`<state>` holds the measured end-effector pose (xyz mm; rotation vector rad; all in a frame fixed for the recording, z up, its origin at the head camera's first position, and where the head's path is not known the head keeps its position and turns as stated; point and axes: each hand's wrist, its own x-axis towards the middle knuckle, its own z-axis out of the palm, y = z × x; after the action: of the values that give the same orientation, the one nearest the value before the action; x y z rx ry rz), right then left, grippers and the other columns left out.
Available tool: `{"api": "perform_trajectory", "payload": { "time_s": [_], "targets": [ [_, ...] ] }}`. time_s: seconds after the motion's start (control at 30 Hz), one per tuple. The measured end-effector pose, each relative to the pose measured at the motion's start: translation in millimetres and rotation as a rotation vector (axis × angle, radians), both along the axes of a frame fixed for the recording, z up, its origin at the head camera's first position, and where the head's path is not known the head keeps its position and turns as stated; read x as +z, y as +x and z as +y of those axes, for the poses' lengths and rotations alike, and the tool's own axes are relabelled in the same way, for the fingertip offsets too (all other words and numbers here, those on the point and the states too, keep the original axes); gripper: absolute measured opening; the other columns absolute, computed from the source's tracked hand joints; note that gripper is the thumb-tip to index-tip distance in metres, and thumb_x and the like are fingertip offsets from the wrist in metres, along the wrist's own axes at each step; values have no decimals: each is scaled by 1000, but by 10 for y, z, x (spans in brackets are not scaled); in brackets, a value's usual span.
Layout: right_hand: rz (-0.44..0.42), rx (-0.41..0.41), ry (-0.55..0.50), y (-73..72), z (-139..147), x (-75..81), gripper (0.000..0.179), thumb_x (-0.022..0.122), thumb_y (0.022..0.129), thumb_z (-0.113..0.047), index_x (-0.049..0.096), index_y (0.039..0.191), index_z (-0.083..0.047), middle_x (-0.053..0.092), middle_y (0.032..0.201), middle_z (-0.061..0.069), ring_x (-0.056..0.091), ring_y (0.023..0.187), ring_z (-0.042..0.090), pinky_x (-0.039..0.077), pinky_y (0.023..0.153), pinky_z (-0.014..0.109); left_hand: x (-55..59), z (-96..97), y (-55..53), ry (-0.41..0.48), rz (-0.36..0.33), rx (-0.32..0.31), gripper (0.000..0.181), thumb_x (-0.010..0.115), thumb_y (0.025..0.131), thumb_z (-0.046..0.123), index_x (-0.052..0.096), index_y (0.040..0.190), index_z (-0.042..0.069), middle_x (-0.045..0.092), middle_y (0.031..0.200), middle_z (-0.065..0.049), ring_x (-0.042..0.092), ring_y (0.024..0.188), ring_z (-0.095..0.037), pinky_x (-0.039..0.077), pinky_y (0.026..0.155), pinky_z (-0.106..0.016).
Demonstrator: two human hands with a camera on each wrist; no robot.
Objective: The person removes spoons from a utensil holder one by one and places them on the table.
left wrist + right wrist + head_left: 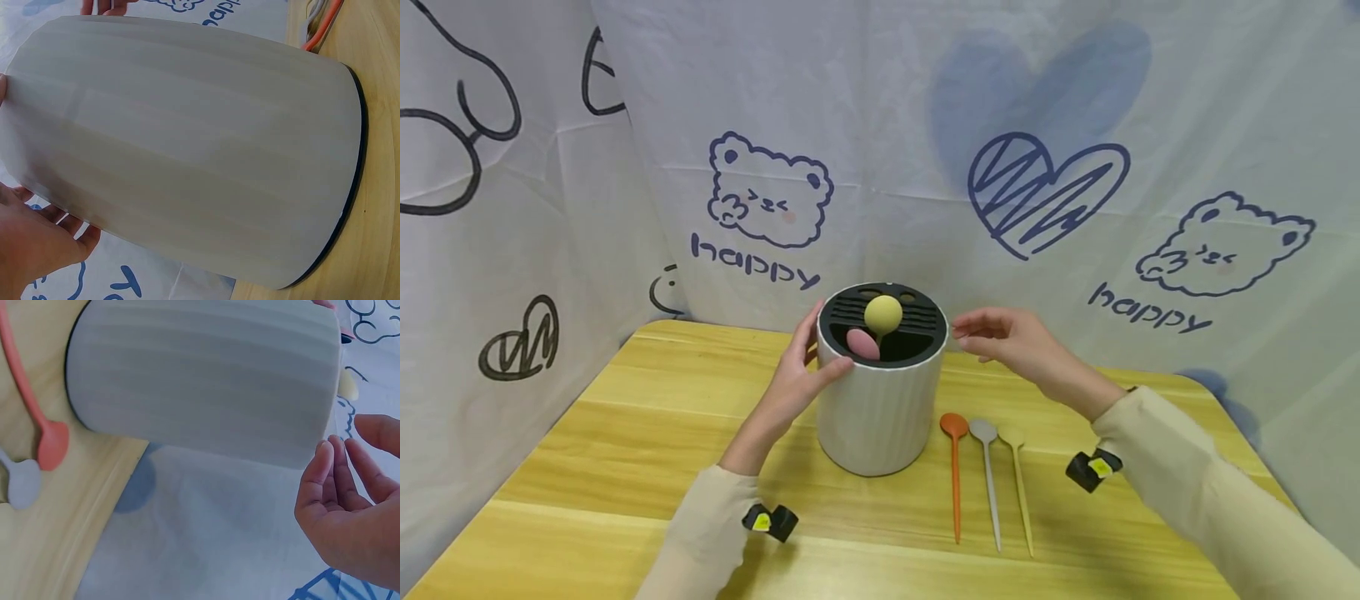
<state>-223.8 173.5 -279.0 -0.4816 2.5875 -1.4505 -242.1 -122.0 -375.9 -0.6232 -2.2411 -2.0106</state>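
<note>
A white ribbed utensil holder (878, 417) with a black slotted top (917, 354) stands on the table. My left hand (792, 375) grips its left side near the rim, the thumb on the front and the fingers round the back. In the holder's front opening stand a pink spoon (862, 343) and a yellow spoon (883, 313), heads up, their handles mostly hidden inside. My right hand (1018, 346) hovers by the right of the rim with loosely bent fingers, holding nothing. The right wrist view shows its fingertips (323, 447) close to the holder's upper edge.
Right of the holder, an orange spoon (955, 425), a grey spoon (983, 430) and a pale yellow spoon (1012, 435) lie side by side, handles toward me. The wooden table (625, 467) ends at a printed white cloth (880, 225) behind and at the sides.
</note>
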Motion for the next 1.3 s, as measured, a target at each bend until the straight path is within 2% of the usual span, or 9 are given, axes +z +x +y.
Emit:
{"api": "perform_trajectory", "payload": {
  "time_s": [0.13, 0.43, 0.63, 0.8, 1.1, 1.3],
  "targets": [
    [-7, 6, -11, -39, -83, 79, 36, 60, 97, -14, 57, 128, 2, 62, 120, 16, 58, 108, 26, 51, 84, 31, 7, 1, 2, -3, -5, 3, 107, 70, 76, 64, 16, 156, 18, 21, 158, -7, 21, 142, -27, 22, 113, -51],
    [-27, -13, 13, -143, -255, 215, 34, 60, 97, -16, 60, 128, -3, 63, 124, 10, 57, 112, 23, 49, 88, 39, -8, 2, -22, -5, 0, 4, 101, 70, 80, 57, 17, 156, 17, 22, 158, -8, 22, 141, -27, 22, 113, -51],
    [-83, -17, -44, -212, -312, 261, 33, 60, 97, -16, 61, 127, -2, 61, 126, 10, 55, 113, 25, 49, 89, 39, -15, 3, -31, 0, -6, 5, 106, 71, 77, 62, 17, 156, 17, 22, 158, -9, 23, 141, -28, 22, 113, -51],
    [-102, -18, -89, -233, -313, 293, 34, 61, 96, -16, 60, 126, 1, 60, 128, 12, 54, 113, 25, 49, 90, 38, -9, 15, -36, -4, -8, 2, 103, 71, 78, 59, 17, 156, 17, 22, 157, -8, 23, 141, -27, 22, 113, -50],
    [-98, -35, -118, -293, -421, 265, 35, 64, 94, -15, 62, 125, 1, 61, 127, 11, 55, 112, 24, 49, 89, 40, 3, 2, -32, -2, 5, 13, 107, 72, 76, 62, 17, 156, 16, 23, 157, -9, 24, 141, -27, 22, 113, -50],
    [-96, -44, -98, -316, -524, 217, 33, 65, 93, -15, 64, 123, 0, 60, 127, 11, 55, 112, 24, 51, 85, 39, 5, 2, -25, -7, -5, 11, 102, 71, 80, 57, 16, 156, 16, 22, 158, -8, 23, 141, -27, 21, 113, -50]
  ]
}}
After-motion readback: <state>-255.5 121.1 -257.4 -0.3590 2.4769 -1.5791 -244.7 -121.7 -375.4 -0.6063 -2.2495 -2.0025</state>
